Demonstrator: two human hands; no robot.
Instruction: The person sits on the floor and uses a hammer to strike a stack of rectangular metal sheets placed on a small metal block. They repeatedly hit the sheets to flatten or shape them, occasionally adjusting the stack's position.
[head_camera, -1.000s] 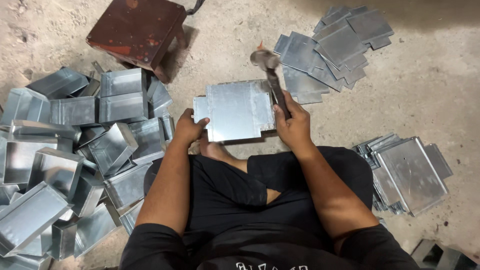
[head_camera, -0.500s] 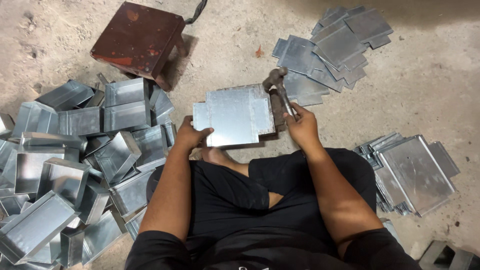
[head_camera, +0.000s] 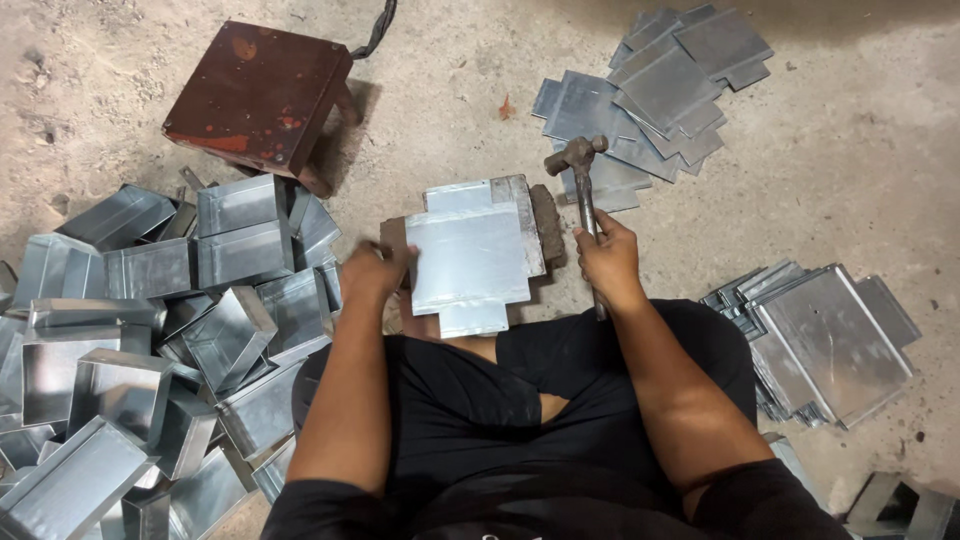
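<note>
1. Cross-shaped sheet-metal blank (head_camera: 470, 255) lies flat on a dark block (head_camera: 545, 225) on the floor, just in front of the person's crossed legs, between both hands.
2. Left hand (head_camera: 372, 268) is at the blank's left edge – fingers curled on it, pressing it down; exact pinch can't be told, the hand is a bit blurred.
3. Right hand (head_camera: 608, 262) – fingers wrapped tight round the handle of a hammer (head_camera: 580, 175), head raised just right of the blank.
4. Judgement: keep the blank pinned flat w/ the fold line on the block's edge, left fingers well off the strike line, blows short & square.
5. Around: folded metal trays (head_camera: 150, 330) heaped at left, flat blanks (head_camera: 650, 90) stacked ahead, another stack (head_camera: 830, 340) at right, rusty red stool (head_camera: 260, 95) beyond.
6. Surface is bare, dusty concrete floor (head_camera: 870, 180); no bench.
</note>
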